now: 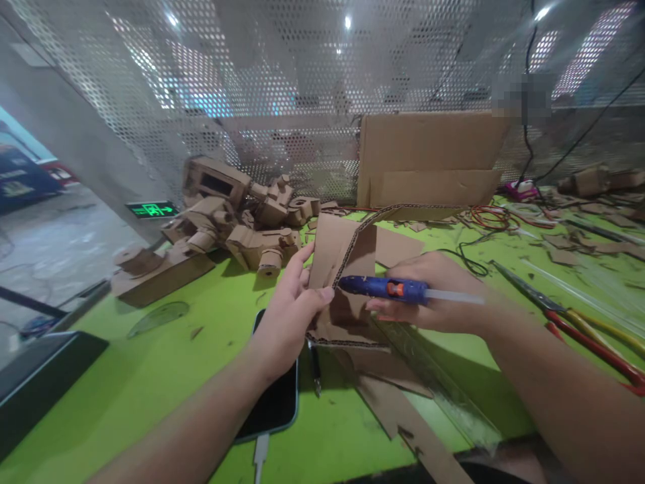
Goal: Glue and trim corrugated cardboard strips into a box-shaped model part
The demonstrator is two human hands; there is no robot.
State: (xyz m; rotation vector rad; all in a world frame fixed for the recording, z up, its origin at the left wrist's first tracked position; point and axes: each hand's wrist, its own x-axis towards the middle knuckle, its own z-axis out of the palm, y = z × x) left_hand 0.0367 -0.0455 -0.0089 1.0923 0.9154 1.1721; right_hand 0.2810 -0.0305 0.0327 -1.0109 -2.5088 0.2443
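Lime-green bench, perforated screen behind: mid-bench, the left hand pinches a folded cardboard piece in its fingers; the right hand grasps a blue glue gun, tip at a corrugated edge.

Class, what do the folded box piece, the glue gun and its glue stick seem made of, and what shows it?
Folded box piece: matt brown corrugated cardboard; the wavy layer shows along its cut edges.
Glue gun: probably plastic, judging by its smooth, blue, moulded-looking body.
Glue stick: likely hot-melt glue, pale and cloudy, sticking out of the gun's back.
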